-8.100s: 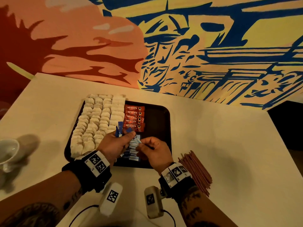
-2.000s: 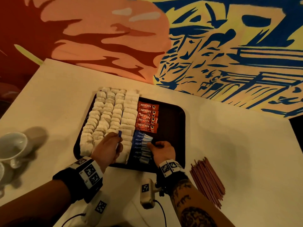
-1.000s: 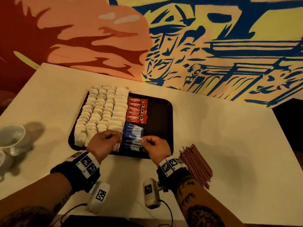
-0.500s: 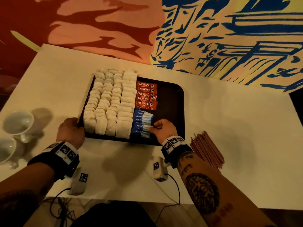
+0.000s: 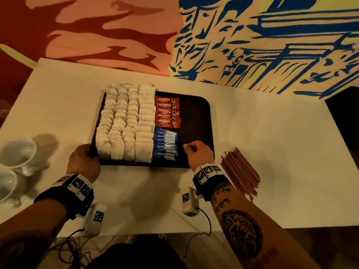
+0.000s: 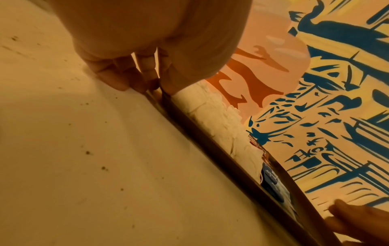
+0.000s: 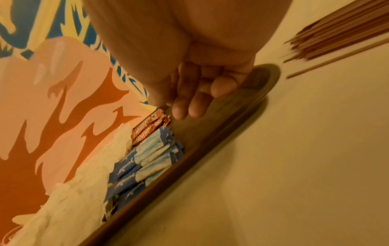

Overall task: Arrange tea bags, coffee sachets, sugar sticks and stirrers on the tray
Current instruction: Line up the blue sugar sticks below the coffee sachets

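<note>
Partly hidden, the left hand (image 5: 82, 162) grips the near-left corner of the dark tray (image 5: 206, 113), thumb on the rim, fingers tucked beneath and hard to see. Tea bags (image 5: 124, 121) fill the tray's left half in rows; coffee sachets (image 5: 168, 112) and blue sugar sticks (image 5: 165, 143) lie crosswise, long axes left to right. The right hand (image 5: 198, 152) hovers loosely curled and empty over the bare right part. Stirrers (image 5: 240, 171) lie on the table (image 5: 272, 133) right of the tray, their long axis slanting.
</note>
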Motion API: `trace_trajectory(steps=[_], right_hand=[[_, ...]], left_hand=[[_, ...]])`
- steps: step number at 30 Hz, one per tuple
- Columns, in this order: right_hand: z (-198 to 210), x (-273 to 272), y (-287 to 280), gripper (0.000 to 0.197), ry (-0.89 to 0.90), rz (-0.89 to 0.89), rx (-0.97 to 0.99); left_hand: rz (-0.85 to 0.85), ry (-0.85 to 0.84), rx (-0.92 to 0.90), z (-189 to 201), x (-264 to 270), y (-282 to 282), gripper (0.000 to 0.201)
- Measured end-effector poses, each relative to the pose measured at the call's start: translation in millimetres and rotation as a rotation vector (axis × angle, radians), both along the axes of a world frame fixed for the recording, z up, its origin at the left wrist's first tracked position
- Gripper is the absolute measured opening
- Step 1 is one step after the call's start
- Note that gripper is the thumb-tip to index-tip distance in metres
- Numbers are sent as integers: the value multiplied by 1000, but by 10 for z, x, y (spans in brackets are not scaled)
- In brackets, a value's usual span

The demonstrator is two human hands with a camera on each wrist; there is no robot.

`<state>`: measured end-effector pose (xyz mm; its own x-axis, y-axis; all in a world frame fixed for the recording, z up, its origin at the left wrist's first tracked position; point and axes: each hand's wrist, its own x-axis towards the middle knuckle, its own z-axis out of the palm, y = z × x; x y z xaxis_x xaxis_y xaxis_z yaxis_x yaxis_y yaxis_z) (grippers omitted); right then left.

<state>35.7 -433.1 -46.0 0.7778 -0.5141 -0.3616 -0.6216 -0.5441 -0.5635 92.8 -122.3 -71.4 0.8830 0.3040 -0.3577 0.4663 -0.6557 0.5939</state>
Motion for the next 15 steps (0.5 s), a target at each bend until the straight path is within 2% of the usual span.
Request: trace_trajectory(steps=[3,5,7,9,12,15], right_hand=[[41,-295,-155,22,-77,-60,-47],[19,-508,-322,28,-104,-109,-142],[-49,-679,-542,44,-72,-138,-256],[-104,-808,-787,69,44,-150,-277],[-218,-937,-1108,100,244,-90,-317],[-369,-972,-1314,117,397,44,-338]], left_hand=[[-20,13,12,23,-11,17,44],[-15,17,93,50,-63,-1,46],[18,-32,154,94,-134,-31,43],[14,-109,135,119,-218,-78,38],[-117,-173,-24,250,-315,-233,21],[-240,-154,-127,388,-505,-543,23]])
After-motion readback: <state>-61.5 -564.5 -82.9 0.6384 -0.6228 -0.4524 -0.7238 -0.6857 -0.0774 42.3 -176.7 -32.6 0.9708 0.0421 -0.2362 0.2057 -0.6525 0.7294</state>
